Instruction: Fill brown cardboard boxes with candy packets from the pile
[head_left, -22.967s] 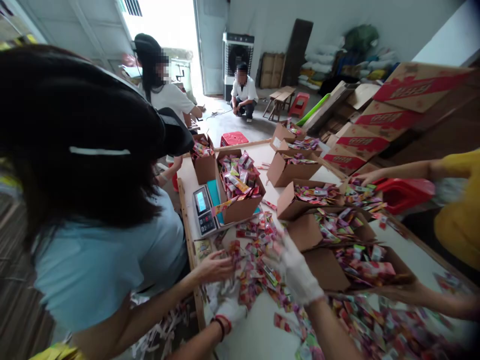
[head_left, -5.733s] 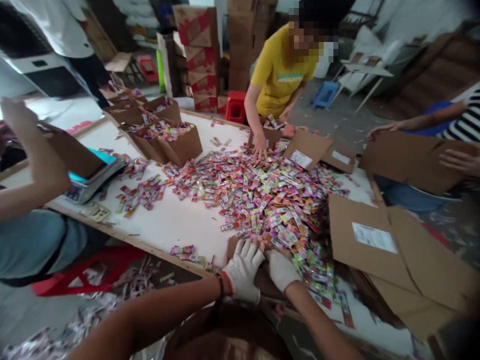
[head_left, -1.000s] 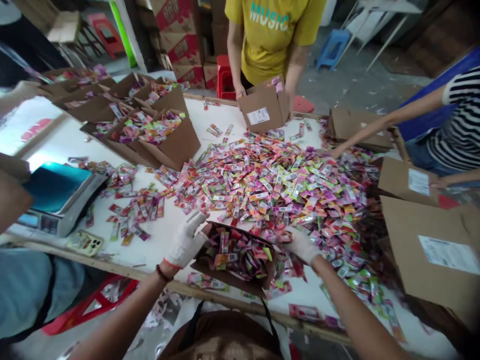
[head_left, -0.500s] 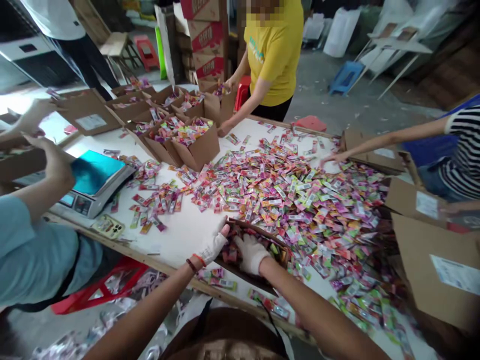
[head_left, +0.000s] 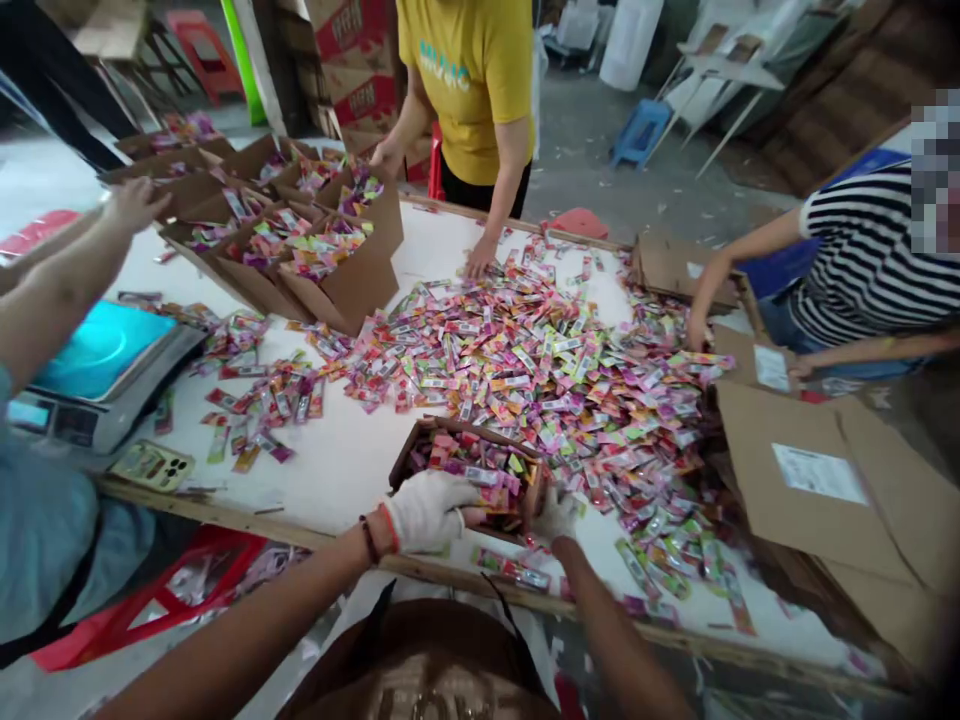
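A small brown cardboard box (head_left: 409, 452) full of colourful sachets sits near the table's front edge. My left hand (head_left: 429, 510), in a white glove, grips the box's near side, fingers over its rim. My right hand (head_left: 553, 515), also gloved, holds the box's right near corner. Just beyond the box spreads a big heap of colourful sachets (head_left: 555, 365) on the white table (head_left: 352, 465).
A scale (head_left: 97, 375) and a phone (head_left: 152, 464) lie at the left, filled boxes (head_left: 330, 260) at the back left, flat cardboard (head_left: 817, 480) at the right. A person in yellow (head_left: 469, 80), one in stripes (head_left: 870, 265) and another person's arm (head_left: 67, 270) work around the table.
My right hand has come out of the box's inside to its right corner, and my left hand has shifted from the left edge to the near side. The person in yellow has moved their hand to the heap.
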